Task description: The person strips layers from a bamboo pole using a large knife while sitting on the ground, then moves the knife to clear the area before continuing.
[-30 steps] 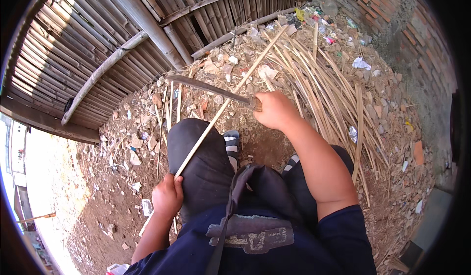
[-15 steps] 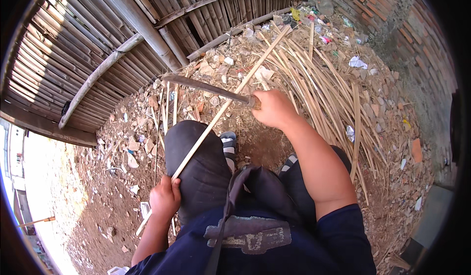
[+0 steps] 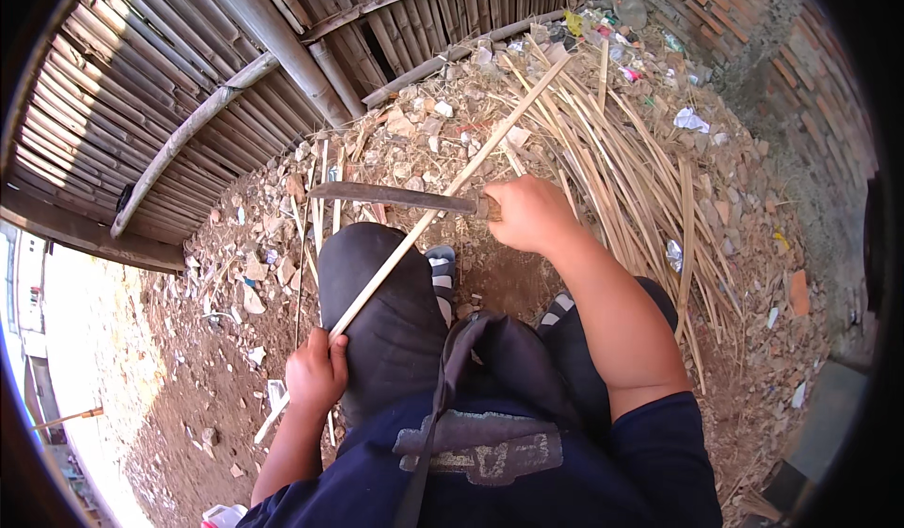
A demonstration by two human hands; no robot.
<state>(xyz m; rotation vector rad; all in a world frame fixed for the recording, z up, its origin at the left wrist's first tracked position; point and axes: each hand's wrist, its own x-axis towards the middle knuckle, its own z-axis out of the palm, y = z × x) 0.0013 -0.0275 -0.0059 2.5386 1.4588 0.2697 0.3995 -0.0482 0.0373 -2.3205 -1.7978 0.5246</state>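
A long pale bamboo strip (image 3: pixel 384 271) slants from the lower left up across my left knee, its far end reaching over the rubble. My left hand (image 3: pixel 317 370) is closed round its lower part, with a short tail sticking out below. In my right hand (image 3: pixel 531 213) is a machete (image 3: pixel 391 194), gripped by its wooden handle. The dark blade points left and lies across the strip, just beyond my knee. Whether the edge bites into the strip, I cannot tell.
Many split bamboo strips (image 3: pixel 617 189) lie heaped to the right. Several more strips (image 3: pixel 320 189) stand beyond my left knee. Stones and litter cover the dirt. A bamboo-slat wall (image 3: pixel 188 76) rises at the far left, a brick wall (image 3: pixel 800 104) at the right.
The machete has moved a little nearer to me along the strip, its blade now more level. My left hand keeps its hold, nearly in the same place.
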